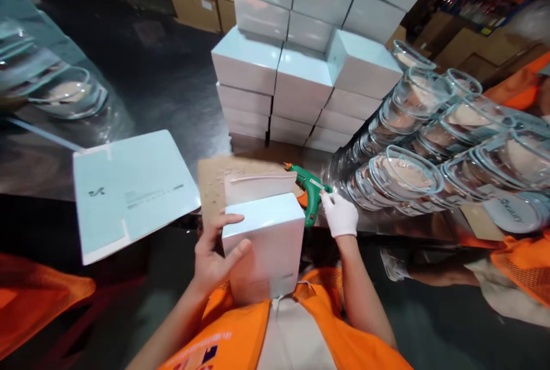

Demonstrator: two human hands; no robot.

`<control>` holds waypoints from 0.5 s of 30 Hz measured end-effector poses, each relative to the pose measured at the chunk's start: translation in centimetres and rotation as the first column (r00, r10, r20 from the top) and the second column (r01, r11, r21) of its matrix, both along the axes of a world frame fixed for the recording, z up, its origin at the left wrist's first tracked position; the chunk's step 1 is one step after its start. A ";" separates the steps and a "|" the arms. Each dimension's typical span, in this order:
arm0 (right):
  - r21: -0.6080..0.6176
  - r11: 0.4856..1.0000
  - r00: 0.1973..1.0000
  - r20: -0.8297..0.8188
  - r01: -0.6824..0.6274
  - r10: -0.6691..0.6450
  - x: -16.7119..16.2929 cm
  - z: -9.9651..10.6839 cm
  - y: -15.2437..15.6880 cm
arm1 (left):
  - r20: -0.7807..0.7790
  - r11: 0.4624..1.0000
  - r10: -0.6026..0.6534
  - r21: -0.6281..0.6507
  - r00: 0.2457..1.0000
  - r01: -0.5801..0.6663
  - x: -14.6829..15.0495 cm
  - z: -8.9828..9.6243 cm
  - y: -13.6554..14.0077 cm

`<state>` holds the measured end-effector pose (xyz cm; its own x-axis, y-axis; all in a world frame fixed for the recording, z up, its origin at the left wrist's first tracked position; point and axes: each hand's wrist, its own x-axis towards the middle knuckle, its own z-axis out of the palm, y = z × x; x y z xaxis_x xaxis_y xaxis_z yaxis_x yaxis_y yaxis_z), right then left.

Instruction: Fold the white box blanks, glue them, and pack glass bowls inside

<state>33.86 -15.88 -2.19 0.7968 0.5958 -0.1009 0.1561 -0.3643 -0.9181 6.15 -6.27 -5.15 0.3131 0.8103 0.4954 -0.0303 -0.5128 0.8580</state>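
My left hand, bare, is wrapped round the left side of a white box, with its thumb on the near face. The box leans against my front at the table's edge. On its far side a white flap sticks out over a worn cardboard sheet. Just right of the flap lies a green glue gun with an orange trigger and nozzle tip. My right hand, in a white glove, has its fingertips closed at the rear end of the gun. Its other fingers are partly hidden.
White boxes stand stacked behind the cardboard. Stacks of clear round containers crowd the right side. Another white box lies at the left over the table's edge. More clear containers are farther left. People in orange vests stand on both sides.
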 end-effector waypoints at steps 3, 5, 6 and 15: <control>0.082 0.988 0.987 -0.084 -0.131 0.138 -1.9 2.1 0.0 | 0.003 0.997 -0.071 0.032 0.997 0.071 0.2 -0.3 0.1; 0.202 0.931 0.903 -0.250 -0.303 0.349 -3.2 2.7 0.7 | 0.018 0.991 -0.126 0.043 0.992 0.125 0.6 -0.4 0.2; 0.275 0.899 0.851 -0.316 -0.340 0.419 -3.7 2.7 1.0 | 0.024 0.990 -0.139 0.030 0.990 0.139 0.8 -0.4 0.2; 0.409 0.506 0.614 0.193 -0.759 0.765 -2.9 2.1 -1.4 | 0.263 0.960 -0.261 -0.028 0.929 0.278 1.5 -0.9 1.3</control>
